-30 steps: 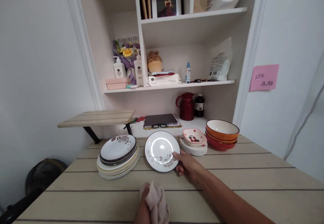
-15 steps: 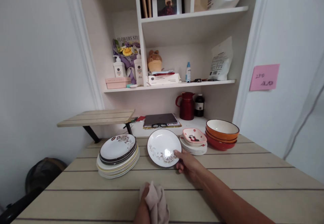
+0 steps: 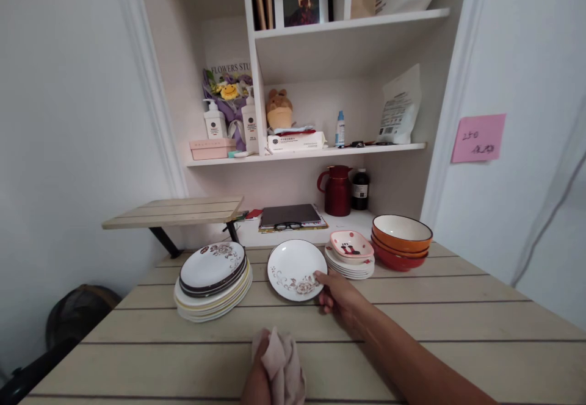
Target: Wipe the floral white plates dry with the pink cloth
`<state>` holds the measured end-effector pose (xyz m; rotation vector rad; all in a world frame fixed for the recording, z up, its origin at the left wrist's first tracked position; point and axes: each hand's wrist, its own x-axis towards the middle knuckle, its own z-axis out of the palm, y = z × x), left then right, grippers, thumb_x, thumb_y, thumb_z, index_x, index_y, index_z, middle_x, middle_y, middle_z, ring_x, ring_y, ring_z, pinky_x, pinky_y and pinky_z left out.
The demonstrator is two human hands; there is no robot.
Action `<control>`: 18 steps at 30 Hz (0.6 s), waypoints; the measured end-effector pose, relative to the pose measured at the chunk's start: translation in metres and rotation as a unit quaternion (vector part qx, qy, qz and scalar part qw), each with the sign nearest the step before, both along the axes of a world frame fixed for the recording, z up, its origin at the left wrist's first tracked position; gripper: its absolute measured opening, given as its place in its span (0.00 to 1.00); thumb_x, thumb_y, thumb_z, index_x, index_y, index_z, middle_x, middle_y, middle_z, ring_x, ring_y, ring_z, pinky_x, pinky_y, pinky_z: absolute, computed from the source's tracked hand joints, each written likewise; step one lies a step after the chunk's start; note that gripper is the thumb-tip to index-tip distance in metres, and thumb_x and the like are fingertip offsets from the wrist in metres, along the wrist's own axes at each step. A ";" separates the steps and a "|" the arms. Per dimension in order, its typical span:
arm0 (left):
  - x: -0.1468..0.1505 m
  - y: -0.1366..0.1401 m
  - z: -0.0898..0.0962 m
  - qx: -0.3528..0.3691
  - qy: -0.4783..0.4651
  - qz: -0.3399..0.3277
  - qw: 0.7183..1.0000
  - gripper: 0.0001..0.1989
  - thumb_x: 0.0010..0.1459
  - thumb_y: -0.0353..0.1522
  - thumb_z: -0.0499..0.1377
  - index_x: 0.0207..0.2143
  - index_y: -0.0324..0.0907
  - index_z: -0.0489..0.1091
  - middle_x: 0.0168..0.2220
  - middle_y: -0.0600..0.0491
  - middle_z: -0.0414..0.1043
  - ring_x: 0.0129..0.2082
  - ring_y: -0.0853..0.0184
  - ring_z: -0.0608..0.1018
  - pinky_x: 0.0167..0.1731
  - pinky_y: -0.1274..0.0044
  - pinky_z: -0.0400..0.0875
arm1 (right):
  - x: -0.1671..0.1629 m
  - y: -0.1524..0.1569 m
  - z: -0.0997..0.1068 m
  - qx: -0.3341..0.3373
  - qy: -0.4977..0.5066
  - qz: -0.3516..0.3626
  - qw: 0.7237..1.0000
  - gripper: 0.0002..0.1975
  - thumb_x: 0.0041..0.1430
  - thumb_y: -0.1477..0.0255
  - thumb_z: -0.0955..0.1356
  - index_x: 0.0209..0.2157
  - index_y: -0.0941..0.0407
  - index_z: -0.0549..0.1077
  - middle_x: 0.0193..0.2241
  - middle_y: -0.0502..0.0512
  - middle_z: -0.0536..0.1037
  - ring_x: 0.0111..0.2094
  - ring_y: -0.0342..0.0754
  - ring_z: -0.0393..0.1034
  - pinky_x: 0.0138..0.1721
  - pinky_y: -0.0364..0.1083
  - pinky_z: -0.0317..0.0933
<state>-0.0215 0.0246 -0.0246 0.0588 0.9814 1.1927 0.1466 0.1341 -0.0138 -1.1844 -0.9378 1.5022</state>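
A round white plate (image 3: 293,265) with a dark rim and brown flowers is at the middle of the table. Its right edge is pinched by my right hand (image 3: 336,295), thumb on top and fingers below. Closer to me, my left hand (image 3: 260,362) grips a crumpled beige cloth (image 3: 284,365), apart from the plate. Left of the held plate stands a stack of plates (image 3: 213,271): dark-rimmed flowered ones above white ones, some with yellow edges. To its right, a pink square bowl (image 3: 351,245) sits on several small white plates (image 3: 350,271).
Orange and red bowls (image 3: 400,243) are stacked at the right rear. Behind the plate lie a dark laptop (image 3: 290,215) and glasses (image 3: 288,226). A red jug (image 3: 337,191) and dark bottle (image 3: 361,189) stand farther back. A small raised wooden shelf (image 3: 174,211) is at left.
The held plate has tilted flatter, its far edge lower, and the bright glare on it is gone. Both hands stay in nearly the same place.
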 end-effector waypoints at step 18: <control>0.002 0.004 -0.005 0.011 0.042 0.008 0.999 0.11 0.51 0.40 0.62 0.28 0.41 0.70 0.23 0.52 0.73 0.24 0.65 0.75 0.27 0.74 0.69 | 0.006 -0.002 -0.001 0.023 0.006 0.049 0.999 0.10 0.62 0.66 0.63 0.29 0.55 0.62 0.10 0.45 0.67 0.08 0.36 0.51 0.11 0.36 0.52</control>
